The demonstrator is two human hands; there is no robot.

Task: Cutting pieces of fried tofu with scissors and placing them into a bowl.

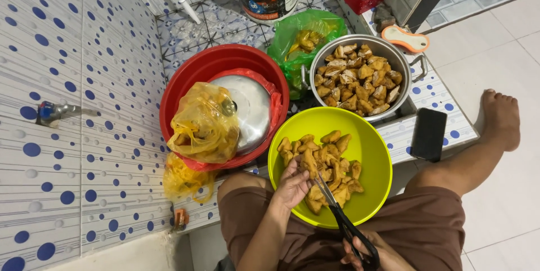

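A lime-green bowl (371, 153) rests on my lap and holds several golden fried tofu pieces (332, 164). My left hand (292, 184) reaches into the bowl and pinches one tofu piece (308, 161). My right hand (368, 251), at the bottom edge and partly cut off, grips the black handles of scissors (343, 220). The scissor blades point up into the bowl and touch the piece that my left hand holds.
A metal pot (405, 60) full of cut tofu stands behind the bowl. To its left, a red basin (191, 74) holds a steel lid and a yellow bag. A green bag (306, 34), a black phone (428, 134) and a tiled wall with a tap (53, 112) are nearby.
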